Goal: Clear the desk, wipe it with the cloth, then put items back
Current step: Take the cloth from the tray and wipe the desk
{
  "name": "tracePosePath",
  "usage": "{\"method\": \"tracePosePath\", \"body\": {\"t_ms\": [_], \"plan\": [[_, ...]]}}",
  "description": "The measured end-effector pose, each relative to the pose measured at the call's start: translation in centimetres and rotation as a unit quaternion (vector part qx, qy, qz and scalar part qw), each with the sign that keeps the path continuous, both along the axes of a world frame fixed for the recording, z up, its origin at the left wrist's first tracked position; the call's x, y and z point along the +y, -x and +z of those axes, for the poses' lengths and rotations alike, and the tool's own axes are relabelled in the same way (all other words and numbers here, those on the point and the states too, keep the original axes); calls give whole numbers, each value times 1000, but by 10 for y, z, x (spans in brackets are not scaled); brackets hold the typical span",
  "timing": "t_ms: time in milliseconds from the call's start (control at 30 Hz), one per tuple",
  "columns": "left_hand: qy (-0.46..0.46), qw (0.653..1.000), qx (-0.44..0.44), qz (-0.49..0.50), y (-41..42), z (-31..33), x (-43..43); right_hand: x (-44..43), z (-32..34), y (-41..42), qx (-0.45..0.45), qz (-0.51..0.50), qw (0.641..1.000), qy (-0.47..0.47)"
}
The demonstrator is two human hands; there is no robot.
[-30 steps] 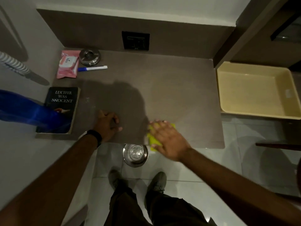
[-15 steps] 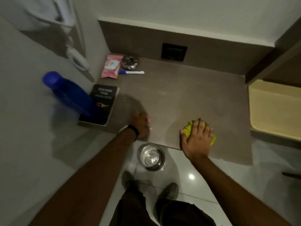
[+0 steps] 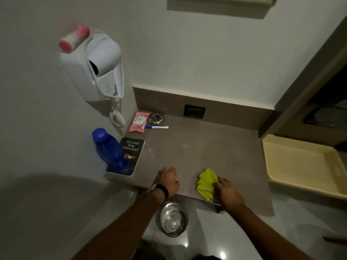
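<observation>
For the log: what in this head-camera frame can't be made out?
- Book: lower cover hidden by the blue bottle standing on it.
- Yellow cloth: near edge covered by the right hand.
- Left hand: fingers curled, palm side unseen.
- Pink packet: print too small.
- Tray: cut by right edge.

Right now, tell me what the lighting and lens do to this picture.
Head view: dim, warm light; a broad soft shadow falls on the left wall. Bright glare spots show on the floor tiles and the steel bin. Wide-angle distortion leans the walls and hair dryer. The yellow cloth stays sharp.
</observation>
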State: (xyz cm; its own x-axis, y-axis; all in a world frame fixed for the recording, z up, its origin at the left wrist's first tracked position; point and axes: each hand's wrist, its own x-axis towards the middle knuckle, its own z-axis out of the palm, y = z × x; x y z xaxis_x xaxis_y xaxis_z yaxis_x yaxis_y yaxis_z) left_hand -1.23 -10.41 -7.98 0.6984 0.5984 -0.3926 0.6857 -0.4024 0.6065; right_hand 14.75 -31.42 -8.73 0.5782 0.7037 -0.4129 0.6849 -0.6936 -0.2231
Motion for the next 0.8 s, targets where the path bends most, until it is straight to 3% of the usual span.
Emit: {"method": "tracePosePath", "body": {"t_ms": [200,367,500,567,667,800], "plan": [[36,998,-35,-26,-17,14,8,20,31,2,32,-174,978,-111],[33,992,-52,-108,-25,33,14,46,92,-3,164,-218,946,-173],[35,984,-67,-163,-20,48,21,55,134,3,353,-274,869,-213],[115,976,-91,-163,-14,58,26,58,150,5,404,-273,847,-211],[327,922,-145,-146,-5,68,30,63,159,8,430,-289,823,-233],[485,861,-109,-103,5,72,31,66,154,12,450,-350,779,-262]]}}
